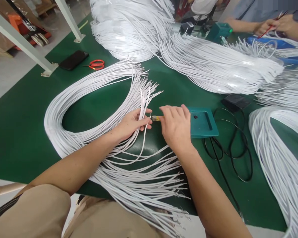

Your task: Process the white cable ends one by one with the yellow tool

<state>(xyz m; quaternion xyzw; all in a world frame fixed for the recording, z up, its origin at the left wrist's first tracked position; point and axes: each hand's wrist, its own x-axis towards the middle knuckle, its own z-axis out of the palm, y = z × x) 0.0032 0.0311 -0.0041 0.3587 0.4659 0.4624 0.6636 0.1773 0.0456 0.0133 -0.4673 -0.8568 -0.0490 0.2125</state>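
My left hand is closed on a few white cables, pinching the end of one between thumb and fingers. My right hand is closed around a small yellow piece with a metal tip. Its tip meets or nearly meets the pinched cable end; I cannot tell whether they touch. The rest of that piece is hidden behind my fingers. Under my left forearm runs a thick looped bundle of white cables, with thin ends fanning out below my hands. Just beyond my right hand lies a teal tray-like box.
Red-handled scissors and a black phone-like object lie at the back left. Large white cable bundles fill the back and right of the green table. A black cord coils at right. Another person's hands work opposite.
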